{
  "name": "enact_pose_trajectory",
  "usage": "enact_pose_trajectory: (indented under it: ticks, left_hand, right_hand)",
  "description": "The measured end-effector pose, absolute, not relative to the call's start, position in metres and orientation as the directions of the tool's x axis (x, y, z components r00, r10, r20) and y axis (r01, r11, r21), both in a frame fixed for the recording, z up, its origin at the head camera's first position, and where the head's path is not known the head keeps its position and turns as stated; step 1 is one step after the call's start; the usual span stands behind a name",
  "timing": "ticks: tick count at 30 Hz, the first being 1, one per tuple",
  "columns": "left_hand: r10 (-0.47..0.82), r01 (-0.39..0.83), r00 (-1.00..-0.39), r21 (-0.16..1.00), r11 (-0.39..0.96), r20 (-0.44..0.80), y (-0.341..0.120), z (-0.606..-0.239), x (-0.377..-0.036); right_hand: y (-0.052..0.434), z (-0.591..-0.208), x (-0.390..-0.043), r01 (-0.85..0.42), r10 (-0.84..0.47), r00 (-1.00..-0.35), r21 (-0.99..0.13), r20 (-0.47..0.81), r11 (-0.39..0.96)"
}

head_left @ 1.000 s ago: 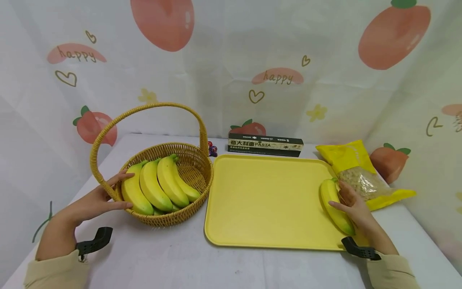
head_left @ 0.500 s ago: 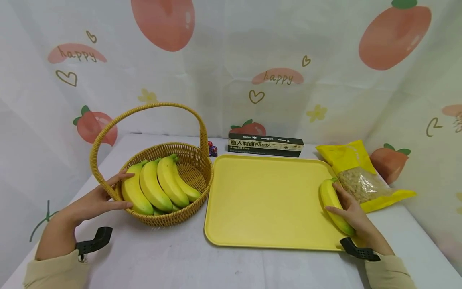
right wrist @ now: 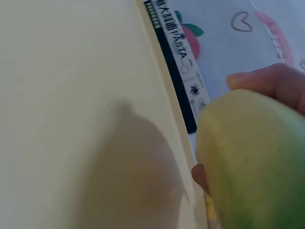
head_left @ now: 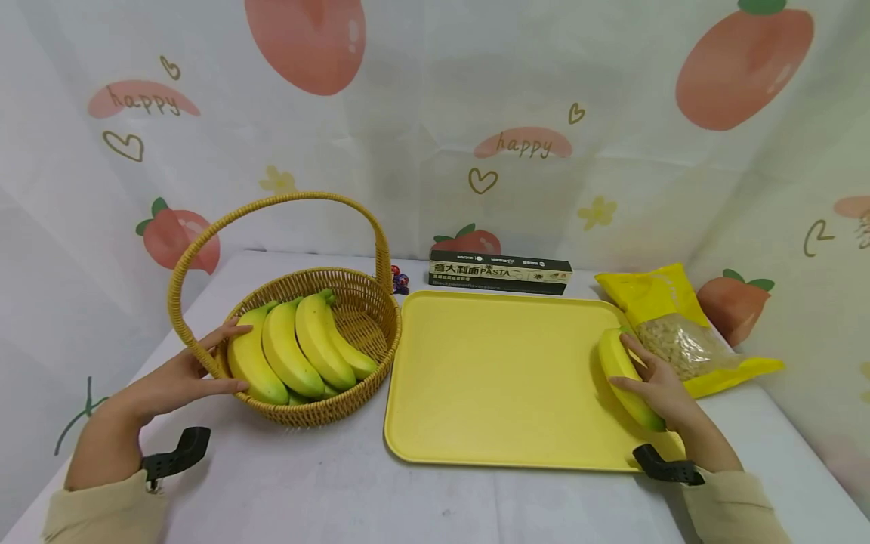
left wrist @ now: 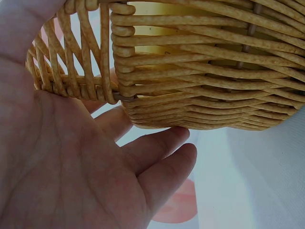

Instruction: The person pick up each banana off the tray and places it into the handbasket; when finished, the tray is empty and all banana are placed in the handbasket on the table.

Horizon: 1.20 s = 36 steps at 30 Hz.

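A wicker basket (head_left: 307,414) with a tall hooped handle stands on the left and holds several bananas (head_left: 288,347). My left hand (head_left: 175,384) grips its left side at the foot of the handle. In the left wrist view, the fingers (left wrist: 164,167) reach along the outside of the woven wall. On the right, my right hand (head_left: 662,389) holds a single banana (head_left: 617,366), thumb on one side and fingers on the other. That banana is over the right end of a yellow tray (head_left: 503,378). Its shadow falls on the tray in the right wrist view, apart from the fruit.
Behind the tray lies a black pasta box (head_left: 499,273). A yellow bag with a clear window (head_left: 680,340) lies by the tray's right edge, close to my right hand. Small wrapped items (head_left: 401,283) sit behind the basket. A printed cloth (head_left: 421,151) hangs at the back.
My right hand has drawn the banana slightly up and to the left, off the tray's surface. The left hand and basket have stayed in place.
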<state>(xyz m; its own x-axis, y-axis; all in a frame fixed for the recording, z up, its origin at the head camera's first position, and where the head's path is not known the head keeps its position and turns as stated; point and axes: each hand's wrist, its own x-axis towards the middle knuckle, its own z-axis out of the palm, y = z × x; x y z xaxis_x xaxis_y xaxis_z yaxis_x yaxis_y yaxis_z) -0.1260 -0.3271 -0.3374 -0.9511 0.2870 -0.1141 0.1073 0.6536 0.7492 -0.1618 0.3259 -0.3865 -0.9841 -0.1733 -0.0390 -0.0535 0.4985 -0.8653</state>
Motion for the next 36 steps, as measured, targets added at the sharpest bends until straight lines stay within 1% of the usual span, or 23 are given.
enact_pose_trajectory:
  ticks: [4, 8, 12, 16, 22, 29, 36]
  left_hand:
    - [0.288, 0.104, -0.951, 0.756, 0.647, -0.116, -0.327, -0.337, -0.124]
    - [0.292, 0.111, -0.95, 0.76, 0.641, -0.107, -0.328, -0.336, -0.125]
    - [0.292, 0.113, -0.951, 0.765, 0.634, -0.101, -0.328, -0.335, -0.125]
    - [0.292, 0.107, -0.951, 0.77, 0.629, -0.106, -0.327, -0.335, -0.125]
    - [0.293, 0.105, -0.95, 0.773, 0.626, -0.108, -0.326, -0.337, -0.125]
    - [0.288, 0.109, -0.952, 0.761, 0.64, -0.106, -0.327, -0.337, -0.125]
    - [0.289, 0.108, -0.951, 0.76, 0.64, -0.108, -0.327, -0.337, -0.125]
  right_hand:
    - [0.31, -0.379, -0.169, -0.071, -0.202, -0.979, -0.862, -0.037, 0.502]
    - [0.285, -0.372, -0.176, -0.136, -0.271, -0.962, -0.893, 0.016, 0.43]
    - [0.257, -0.366, -0.186, -0.222, -0.357, -0.931, -0.895, 0.077, 0.386]
    - [0.227, -0.361, -0.197, -0.262, -0.432, -0.898, -0.893, 0.086, 0.367]
    - [0.183, -0.357, -0.205, -0.313, -0.537, -0.837, -0.896, 0.104, 0.315]
    - [0.134, -0.347, -0.208, -0.384, -0.661, -0.738, -0.891, 0.138, 0.243]
    - [0.085, -0.332, -0.207, -0.434, -0.736, -0.665, -0.868, 0.128, 0.241]
